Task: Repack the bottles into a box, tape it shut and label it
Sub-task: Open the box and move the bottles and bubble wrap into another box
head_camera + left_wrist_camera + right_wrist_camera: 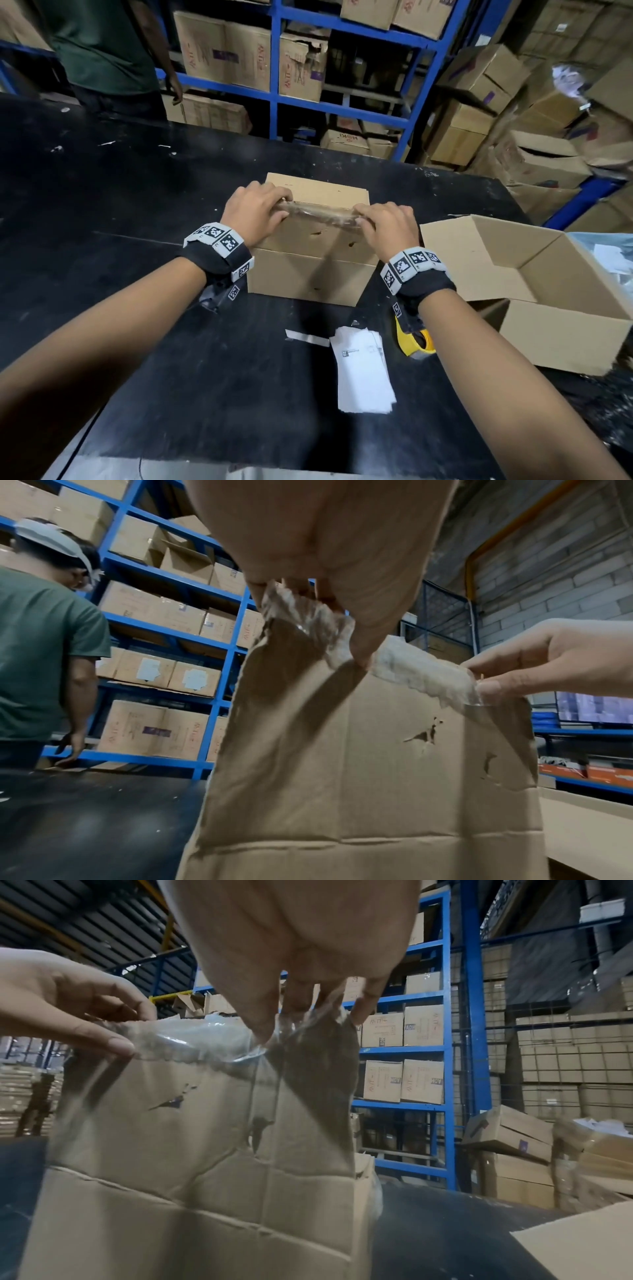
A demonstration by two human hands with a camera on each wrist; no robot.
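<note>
On the black table (137,192), mid-scene, sits a worn cardboard box (308,274) with its near flap raised. At the flap's top edge, the left hand (255,212) pinches one end of a crumpled clear tape strip (322,214); the right hand (388,228) pinches the other. Farther right stands an open empty box (561,329).

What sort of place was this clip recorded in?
Most likely a warehouse packing area. Blue shelving is stacked with cardboard cartons, more cartons are piled at the right, and the hands work on a worn box on a black table.
</note>
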